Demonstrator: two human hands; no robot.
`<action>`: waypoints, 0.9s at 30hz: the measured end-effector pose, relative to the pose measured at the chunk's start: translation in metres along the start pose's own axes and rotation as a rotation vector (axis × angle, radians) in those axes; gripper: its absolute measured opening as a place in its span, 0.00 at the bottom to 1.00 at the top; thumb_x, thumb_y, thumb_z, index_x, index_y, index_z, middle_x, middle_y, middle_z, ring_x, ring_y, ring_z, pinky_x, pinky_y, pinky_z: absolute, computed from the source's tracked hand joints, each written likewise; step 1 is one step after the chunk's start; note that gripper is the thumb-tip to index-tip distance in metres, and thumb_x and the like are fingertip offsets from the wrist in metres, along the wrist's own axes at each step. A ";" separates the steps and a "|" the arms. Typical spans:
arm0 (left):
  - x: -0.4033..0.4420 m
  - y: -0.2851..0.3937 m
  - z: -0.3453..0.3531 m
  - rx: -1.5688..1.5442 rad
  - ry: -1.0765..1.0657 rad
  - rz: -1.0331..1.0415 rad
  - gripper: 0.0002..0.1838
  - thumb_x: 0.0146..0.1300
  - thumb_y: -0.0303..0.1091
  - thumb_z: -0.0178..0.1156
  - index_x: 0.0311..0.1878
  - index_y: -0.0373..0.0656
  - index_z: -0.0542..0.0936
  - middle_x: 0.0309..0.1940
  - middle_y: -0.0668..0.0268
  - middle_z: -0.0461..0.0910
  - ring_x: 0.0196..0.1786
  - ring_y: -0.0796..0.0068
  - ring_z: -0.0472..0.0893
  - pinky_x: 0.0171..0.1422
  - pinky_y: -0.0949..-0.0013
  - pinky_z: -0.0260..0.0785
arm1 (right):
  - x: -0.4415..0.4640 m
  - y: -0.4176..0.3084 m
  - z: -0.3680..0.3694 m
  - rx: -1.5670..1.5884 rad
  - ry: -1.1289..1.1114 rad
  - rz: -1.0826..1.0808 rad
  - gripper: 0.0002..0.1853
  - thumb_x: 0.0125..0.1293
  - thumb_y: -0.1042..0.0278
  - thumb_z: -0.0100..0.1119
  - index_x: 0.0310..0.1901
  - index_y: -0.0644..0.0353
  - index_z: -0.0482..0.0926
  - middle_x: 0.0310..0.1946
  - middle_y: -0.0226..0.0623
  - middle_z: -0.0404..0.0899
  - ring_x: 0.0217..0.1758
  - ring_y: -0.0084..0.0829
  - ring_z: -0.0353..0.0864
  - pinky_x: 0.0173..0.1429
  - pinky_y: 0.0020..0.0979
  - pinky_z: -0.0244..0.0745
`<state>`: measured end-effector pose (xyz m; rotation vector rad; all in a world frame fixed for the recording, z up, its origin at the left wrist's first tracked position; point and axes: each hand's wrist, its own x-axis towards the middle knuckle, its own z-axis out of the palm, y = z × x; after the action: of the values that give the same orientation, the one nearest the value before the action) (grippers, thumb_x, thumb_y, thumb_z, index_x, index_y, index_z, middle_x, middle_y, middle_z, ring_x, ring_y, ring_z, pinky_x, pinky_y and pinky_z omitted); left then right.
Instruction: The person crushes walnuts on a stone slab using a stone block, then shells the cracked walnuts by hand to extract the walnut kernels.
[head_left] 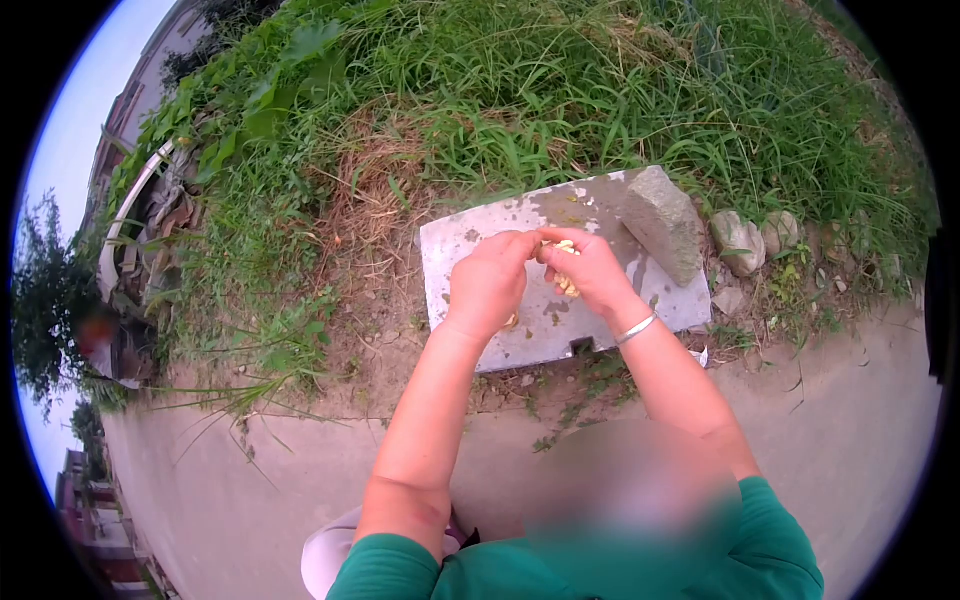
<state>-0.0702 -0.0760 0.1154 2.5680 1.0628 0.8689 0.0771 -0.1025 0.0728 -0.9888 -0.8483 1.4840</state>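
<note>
My left hand (489, 285) and my right hand (592, 272) meet at the fingertips above a pale stone slab (535, 345). Small pale-yellow pieces (567, 285) show in the curled fingers and palm of my right hand; their kind is too small to tell. The left fingers are pinched together against the right fingertips, and whatever they grip is hidden. A little tan bit shows at the lower edge of my left hand, partly covered. A silver bangle (637, 328) circles my right wrist.
A large grey rock (662, 222) rests on the slab's right end. Rounded stones (738, 242) lie farther right. Tall grass (560, 110) grows behind, with dry straw (372, 185) at the left. Concrete paving (250, 480) runs along the near side.
</note>
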 end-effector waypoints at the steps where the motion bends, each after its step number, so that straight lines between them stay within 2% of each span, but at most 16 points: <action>1: 0.001 0.001 0.000 0.079 -0.011 0.052 0.16 0.46 0.21 0.53 0.41 0.44 0.74 0.34 0.61 0.76 0.35 0.65 0.77 0.38 0.70 0.70 | 0.000 0.000 -0.001 0.044 -0.029 0.019 0.16 0.55 0.69 0.59 0.45 0.65 0.72 0.29 0.31 0.75 0.25 0.18 0.71 0.23 0.20 0.68; 5: -0.002 -0.004 0.007 -0.030 0.043 -0.027 0.16 0.46 0.23 0.55 0.42 0.45 0.74 0.33 0.62 0.76 0.34 0.65 0.77 0.37 0.70 0.70 | 0.000 0.004 0.002 0.066 0.017 0.001 0.15 0.55 0.70 0.58 0.44 0.66 0.73 0.29 0.31 0.75 0.24 0.18 0.71 0.23 0.20 0.68; 7: -0.004 -0.006 0.005 -0.057 -0.054 -0.064 0.13 0.48 0.28 0.56 0.40 0.47 0.73 0.34 0.65 0.76 0.37 0.64 0.76 0.37 0.66 0.70 | 0.000 0.003 0.002 0.055 0.009 -0.007 0.17 0.54 0.71 0.58 0.46 0.65 0.72 0.30 0.31 0.75 0.25 0.18 0.71 0.22 0.19 0.67; 14: -0.004 -0.017 0.005 -0.072 -0.055 -0.003 0.10 0.47 0.30 0.59 0.36 0.45 0.76 0.32 0.61 0.76 0.33 0.62 0.77 0.37 0.67 0.70 | -0.002 0.003 -0.001 0.028 -0.060 0.005 0.15 0.54 0.74 0.56 0.45 0.66 0.73 0.30 0.31 0.74 0.25 0.18 0.71 0.21 0.18 0.66; 16: -0.003 -0.017 0.001 -0.216 -0.107 -0.090 0.11 0.50 0.26 0.58 0.40 0.41 0.77 0.28 0.65 0.77 0.31 0.74 0.78 0.35 0.74 0.70 | -0.002 0.003 -0.001 0.041 -0.082 0.005 0.15 0.54 0.73 0.55 0.45 0.66 0.73 0.31 0.32 0.74 0.25 0.18 0.71 0.21 0.18 0.67; 17: -0.004 -0.018 0.001 -0.216 -0.105 -0.090 0.11 0.50 0.26 0.58 0.40 0.41 0.77 0.28 0.65 0.77 0.31 0.74 0.78 0.35 0.74 0.70 | -0.002 0.002 -0.001 0.040 -0.082 0.006 0.15 0.54 0.73 0.55 0.45 0.66 0.73 0.31 0.32 0.74 0.25 0.18 0.71 0.21 0.18 0.67; 19: -0.004 -0.020 -0.001 -0.599 -0.202 -0.453 0.11 0.53 0.26 0.58 0.41 0.39 0.76 0.31 0.67 0.78 0.32 0.76 0.78 0.34 0.76 0.71 | -0.002 0.000 -0.002 0.043 -0.104 0.073 0.16 0.54 0.73 0.55 0.45 0.66 0.72 0.31 0.32 0.74 0.25 0.18 0.70 0.21 0.18 0.67; 20: -0.004 -0.022 -0.002 -0.599 -0.203 -0.453 0.11 0.53 0.26 0.58 0.41 0.39 0.76 0.31 0.67 0.78 0.32 0.76 0.78 0.34 0.76 0.71 | -0.003 -0.002 -0.003 0.043 -0.104 0.073 0.16 0.54 0.73 0.55 0.45 0.66 0.72 0.31 0.32 0.74 0.25 0.18 0.70 0.21 0.18 0.67; 22: -0.003 -0.025 -0.006 -0.965 -0.248 -0.685 0.11 0.54 0.26 0.56 0.42 0.38 0.75 0.34 0.66 0.78 0.33 0.74 0.78 0.33 0.74 0.73 | -0.004 -0.004 -0.006 0.045 -0.148 0.127 0.15 0.56 0.70 0.53 0.46 0.64 0.72 0.28 0.29 0.73 0.26 0.17 0.70 0.23 0.18 0.68; 23: -0.004 -0.027 -0.007 -0.965 -0.247 -0.684 0.11 0.54 0.26 0.56 0.42 0.38 0.75 0.34 0.66 0.78 0.33 0.74 0.78 0.33 0.74 0.73 | -0.003 -0.003 -0.009 0.045 -0.148 0.127 0.15 0.56 0.70 0.53 0.46 0.64 0.72 0.28 0.29 0.73 0.26 0.17 0.70 0.23 0.18 0.68; 25: -0.007 -0.032 -0.008 -1.321 -0.093 -0.802 0.11 0.55 0.26 0.55 0.43 0.39 0.73 0.34 0.65 0.77 0.33 0.74 0.79 0.32 0.72 0.75 | 0.000 0.000 -0.013 0.085 -0.145 0.231 0.15 0.57 0.68 0.54 0.46 0.62 0.71 0.29 0.32 0.74 0.27 0.18 0.72 0.23 0.19 0.69; 26: -0.009 -0.036 -0.010 -1.319 -0.092 -0.800 0.11 0.55 0.26 0.55 0.43 0.39 0.73 0.34 0.65 0.77 0.33 0.74 0.79 0.32 0.72 0.75 | 0.004 0.000 -0.012 0.085 -0.146 0.228 0.15 0.57 0.68 0.54 0.46 0.62 0.71 0.29 0.32 0.74 0.27 0.18 0.72 0.23 0.19 0.69; 27: -0.011 -0.041 -0.011 -1.356 0.019 -0.834 0.11 0.55 0.26 0.55 0.43 0.39 0.73 0.33 0.64 0.77 0.32 0.74 0.79 0.31 0.71 0.75 | 0.011 -0.001 -0.010 0.250 0.000 0.185 0.15 0.57 0.67 0.54 0.45 0.62 0.71 0.30 0.34 0.75 0.26 0.19 0.72 0.22 0.18 0.68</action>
<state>-0.1058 -0.0547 0.1024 0.8939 0.8884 0.8678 0.0861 -0.0913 0.0689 -0.8975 -0.5658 1.7003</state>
